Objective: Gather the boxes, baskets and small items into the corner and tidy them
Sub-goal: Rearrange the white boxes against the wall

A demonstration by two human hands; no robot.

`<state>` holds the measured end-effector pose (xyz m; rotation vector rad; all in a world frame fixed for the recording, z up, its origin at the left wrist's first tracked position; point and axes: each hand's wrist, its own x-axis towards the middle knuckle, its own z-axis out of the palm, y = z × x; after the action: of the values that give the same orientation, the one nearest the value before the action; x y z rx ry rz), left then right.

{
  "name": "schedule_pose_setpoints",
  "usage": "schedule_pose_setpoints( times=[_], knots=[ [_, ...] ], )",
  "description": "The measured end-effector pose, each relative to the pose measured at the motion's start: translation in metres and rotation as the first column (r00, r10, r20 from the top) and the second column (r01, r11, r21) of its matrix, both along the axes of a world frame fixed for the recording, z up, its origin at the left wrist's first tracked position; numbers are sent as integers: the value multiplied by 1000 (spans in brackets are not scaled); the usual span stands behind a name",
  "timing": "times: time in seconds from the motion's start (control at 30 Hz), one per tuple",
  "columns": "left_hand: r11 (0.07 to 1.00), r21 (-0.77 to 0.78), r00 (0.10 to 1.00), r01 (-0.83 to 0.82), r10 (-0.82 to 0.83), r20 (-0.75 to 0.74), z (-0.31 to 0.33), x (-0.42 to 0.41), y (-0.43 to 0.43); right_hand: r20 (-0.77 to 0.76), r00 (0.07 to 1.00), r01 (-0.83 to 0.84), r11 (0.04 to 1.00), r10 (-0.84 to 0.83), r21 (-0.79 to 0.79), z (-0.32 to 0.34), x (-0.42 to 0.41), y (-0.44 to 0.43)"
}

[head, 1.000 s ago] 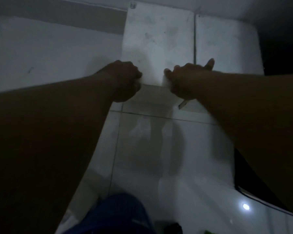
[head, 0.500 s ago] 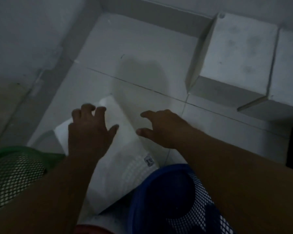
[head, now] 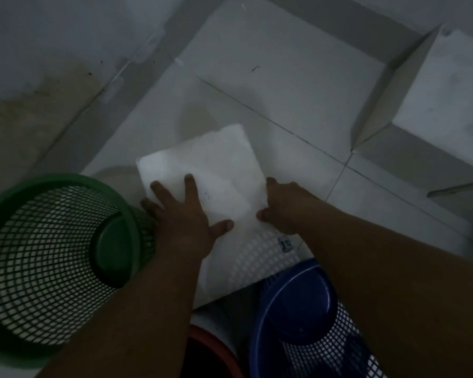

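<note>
White flat box on floor, btw green basket & blue basket.
Left hand flat on it, fingers spread; right hand grips its edge (looks early: wall boxes placed, baskets not yet).

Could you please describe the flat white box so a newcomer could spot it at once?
On the tiled floor, look between the green mesh basket and the blue mesh basket. The flat white box lies there, the left hand pressed on its top. Unlike the tall white boxes beyond, it lies low and flat.
</note>
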<state>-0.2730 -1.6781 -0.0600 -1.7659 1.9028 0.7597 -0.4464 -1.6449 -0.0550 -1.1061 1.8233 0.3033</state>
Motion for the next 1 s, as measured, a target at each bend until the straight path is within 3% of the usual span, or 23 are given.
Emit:
schedule_pose_setpoints(
  times=[0.2, 0.3, 0.47, 0.67, 0.8, 1.0],
  knots=[
    [989, 36, 984, -146, 149, -97, -2, -1, -7, 21, 994, 106, 994, -106, -14, -3, 6, 3],
    [986, -11, 979, -167, 164, -124, -1, -1, -9, 56, 986, 163, 981, -157, -109, -1, 7, 11],
    [986, -161, 993, -28, 9, -118, 27, -14, -38, 38, 957, 285, 905, -288, -314, 18, 3, 18],
    [921, -378, 975, 92, -160, -152, 110, -51, -78, 75, 870, 448, 716, -488, -536, 80, -12, 4],
    [883, -448, 938, 142, -265, -224, 183, -79, -83, 84, 805, 514, 621, -587, -592, 151, -33, 8],
    [829, -480, 857, 286, -445, -258, 268, -135, -57, 18, 729, 560, 580, -684, -592, 251, -84, 50]
  ],
)
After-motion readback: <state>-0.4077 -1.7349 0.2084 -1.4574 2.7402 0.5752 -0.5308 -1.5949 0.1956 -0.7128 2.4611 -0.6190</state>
